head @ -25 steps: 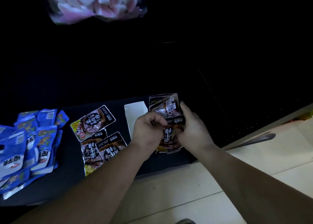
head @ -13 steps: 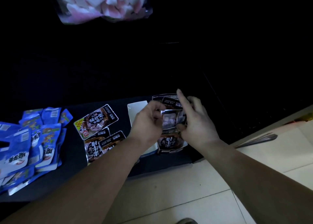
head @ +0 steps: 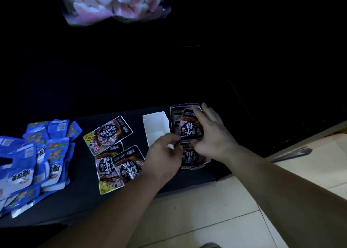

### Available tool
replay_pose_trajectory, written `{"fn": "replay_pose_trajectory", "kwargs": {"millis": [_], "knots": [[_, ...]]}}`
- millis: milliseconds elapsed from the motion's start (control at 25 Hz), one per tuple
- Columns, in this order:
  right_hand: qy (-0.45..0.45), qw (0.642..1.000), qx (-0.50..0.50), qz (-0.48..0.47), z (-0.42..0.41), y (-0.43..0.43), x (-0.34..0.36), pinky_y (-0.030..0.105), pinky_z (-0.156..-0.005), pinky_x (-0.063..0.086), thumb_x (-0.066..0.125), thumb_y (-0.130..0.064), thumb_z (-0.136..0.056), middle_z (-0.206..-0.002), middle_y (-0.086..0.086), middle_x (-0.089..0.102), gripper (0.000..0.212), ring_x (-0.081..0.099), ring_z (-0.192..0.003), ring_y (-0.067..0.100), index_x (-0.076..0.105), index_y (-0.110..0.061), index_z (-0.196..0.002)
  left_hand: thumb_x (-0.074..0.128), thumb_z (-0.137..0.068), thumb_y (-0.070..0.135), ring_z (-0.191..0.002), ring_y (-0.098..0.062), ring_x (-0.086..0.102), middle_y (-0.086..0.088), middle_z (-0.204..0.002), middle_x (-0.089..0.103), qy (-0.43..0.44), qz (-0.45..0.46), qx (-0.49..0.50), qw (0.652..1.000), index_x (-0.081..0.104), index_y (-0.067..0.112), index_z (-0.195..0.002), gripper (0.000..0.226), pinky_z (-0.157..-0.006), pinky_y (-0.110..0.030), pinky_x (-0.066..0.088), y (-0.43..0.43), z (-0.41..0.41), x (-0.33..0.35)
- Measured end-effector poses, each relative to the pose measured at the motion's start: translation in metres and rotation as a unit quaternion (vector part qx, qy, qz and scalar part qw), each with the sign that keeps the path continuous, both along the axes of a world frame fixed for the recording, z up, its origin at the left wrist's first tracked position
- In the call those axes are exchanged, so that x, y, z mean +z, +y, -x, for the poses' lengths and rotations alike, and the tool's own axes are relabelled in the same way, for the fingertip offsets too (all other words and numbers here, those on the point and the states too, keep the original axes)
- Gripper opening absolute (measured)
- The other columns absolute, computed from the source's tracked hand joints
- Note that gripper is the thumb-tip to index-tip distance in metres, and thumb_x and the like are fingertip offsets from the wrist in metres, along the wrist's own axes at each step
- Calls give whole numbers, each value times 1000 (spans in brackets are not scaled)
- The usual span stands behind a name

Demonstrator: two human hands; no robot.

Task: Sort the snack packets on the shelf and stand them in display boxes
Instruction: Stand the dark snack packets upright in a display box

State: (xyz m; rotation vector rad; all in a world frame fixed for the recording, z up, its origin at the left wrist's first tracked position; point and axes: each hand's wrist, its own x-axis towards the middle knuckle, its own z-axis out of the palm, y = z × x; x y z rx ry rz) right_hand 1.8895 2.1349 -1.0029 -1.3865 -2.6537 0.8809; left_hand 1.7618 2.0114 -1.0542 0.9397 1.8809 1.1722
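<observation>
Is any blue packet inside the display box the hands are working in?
No: the display box holds only black packets, while the blue packets lie heaped at the shelf's far left.

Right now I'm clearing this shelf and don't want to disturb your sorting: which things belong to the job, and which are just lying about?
In the job: black packets, blue packets, display box, white box, left hand, right hand.
Lying about: marshmallow bag, grey object on the floor.
</observation>
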Motion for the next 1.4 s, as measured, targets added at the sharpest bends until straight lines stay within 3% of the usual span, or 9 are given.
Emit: {"fn": "replay_pose_trajectory", "kwargs": {"millis": [160, 360, 600, 760, 840, 960, 1120, 1240, 1400], "knots": [[6, 1000, -23, 14, 13, 15, 4, 34, -124, 16, 64, -10, -87, -165, -6, 22, 89, 8, -154, 15, 21, -28, -162, 71, -90, 23, -75, 1, 67, 16, -108, 66, 5, 8, 1, 1000, 65, 28, -120, 32, -68, -29, 60, -3, 2, -6], [-6, 999, 40, -27, 11, 13, -15, 29, -115, 32, 57, -12, -97, -132, -5, 55, 37, 33, -139, 19, 70, -26, -129, 75, -87, 19, -66, -2, 66, 11, -96, 68, -4, 9, 2, 1000, 66, 30, -114, 31, -60, -20, 55, -1, 4, -9], [30, 997, 36, -67, 2, 0, -5, 36, -108, 43, 58, -22, -99, -134, -4, 53, 39, 44, -131, 18, 63, -21, -138, 75, -87, 30, -62, -10, 62, 12, -101, 64, 12, 36, 28, 999, 67, 34, -105, 20, -57, -20, 47, 0, 14, -16], [29, 985, 76, -151, -3, -35, 7, 35, -77, 53, 65, -28, -84, -98, -8, 57, 14, 57, -100, 20, 69, -26, -97, 77, -85, 30, -79, -9, 62, 11, -93, 66, 11, 64, 59, 996, 67, 29, -99, 18, -70, -24, 50, -11, 14, -15], [24, 998, 46, -34, -1, -51, 10, 36, -73, 56, 64, -41, -76, -80, -12, 61, 15, 62, -83, 16, 64, -29, -85, 78, -84, 26, -81, -10, 62, 9, -93, 66, -7, 74, 60, 995, 66, 29, -99, 20, -72, -25, 52, -16, 14, -17], [-40, 991, 30, 127, -3, -63, 2, 36, -98, 53, 59, -69, -72, -116, -26, 66, 51, 63, -112, 7, 61, -52, -120, 77, -85, 26, -82, -10, 63, 10, -95, 66, -16, 82, 58, 995, 65, 29, -104, 22, -68, -27, 53, -23, 20, -18], [-72, 991, 51, 105, -7, -56, 7, 33, -113, 40, 51, -81, -82, -155, -19, 44, 72, 43, -143, 10, 39, -56, -148, 75, -88, 28, -78, -10, 66, 9, -96, 68, -10, 88, 40, 995, 63, 32, -104, 21, -60, -21, 49, -36, 37, -15], [-121, 983, 129, -58, 18, -60, 18, 31, -90, 52, 45, -75, -91, -110, -13, 71, 59, 63, -110, 12, 57, -40, -137, 73, -89, 23, -72, -15, 69, 6, -85, 71, -18, 83, 40, 996, 65, 31, -97, 14, -63, -30, 58, -52, 52, -11], [-42, 984, 169, -24, 82, -88, 28, 29, -72, 53, 56, -56, -94, -82, -7, 71, 29, 66, -84, 12, 70, -33, -106, 66, -86, 23, -79, -16, 68, 8, -82, 69, 116, 127, 34, 985, 70, 27, -93, 8, -68, -32, 55, -95, 89, -23]]}}
